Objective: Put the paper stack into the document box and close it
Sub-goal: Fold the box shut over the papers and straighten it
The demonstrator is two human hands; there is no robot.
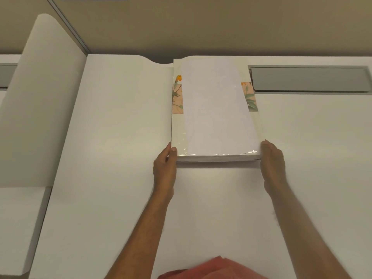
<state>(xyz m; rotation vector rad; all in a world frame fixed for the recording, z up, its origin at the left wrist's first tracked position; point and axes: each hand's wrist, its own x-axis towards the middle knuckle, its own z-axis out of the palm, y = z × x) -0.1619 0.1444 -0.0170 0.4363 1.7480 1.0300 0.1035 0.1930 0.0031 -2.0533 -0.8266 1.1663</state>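
Note:
A flat cream document box point(255, 97) with a flower print lies on the white desk point(120, 148), past the middle. A white paper stack point(217, 109) rests on top of it and covers most of the print. My left hand point(165, 168) touches the box's near left corner, thumb on its top edge. At the near right corner my right hand point(272, 166) presses against the side. Both hands hold the box with the stack between them. I cannot tell whether the box is open or closed.
A grey recessed cable tray point(310, 79) runs along the desk's back edge to the right of the box. A white partition panel point(34, 101) rises at the left, with a lower white surface point(18, 228) beneath it. Red cloth point(211, 268) shows at the bottom edge.

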